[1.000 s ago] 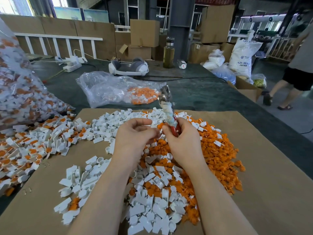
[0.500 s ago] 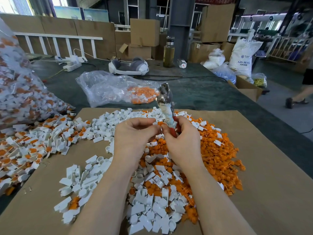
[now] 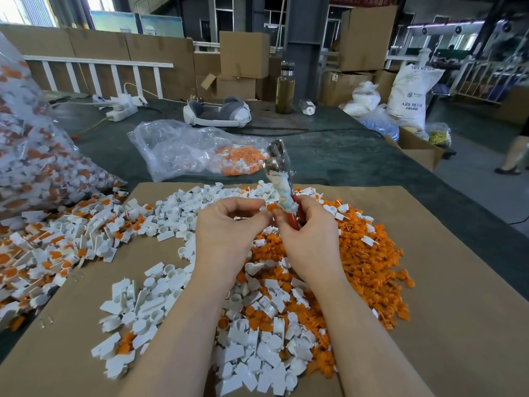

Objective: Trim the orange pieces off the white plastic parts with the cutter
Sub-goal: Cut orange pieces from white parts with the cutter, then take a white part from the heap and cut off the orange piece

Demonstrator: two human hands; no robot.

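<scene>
Right hand (image 3: 309,239) grips the cutter (image 3: 282,181), head pointing up; left hand (image 3: 229,230) pinches a white-orange part (image 3: 269,207) beside the handles — fingers crowded, a slip could nick them.

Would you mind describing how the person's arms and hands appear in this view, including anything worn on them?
Both forearms are bare up to the bottom edge of the picture: no sleeves show. The left hand and the right hand wear no gloves. No watch, bracelet or ring shows on the wrists or on the fingers in view. The fingernails that show look short and unpainted, and no marks or bandages are visible.
</scene>
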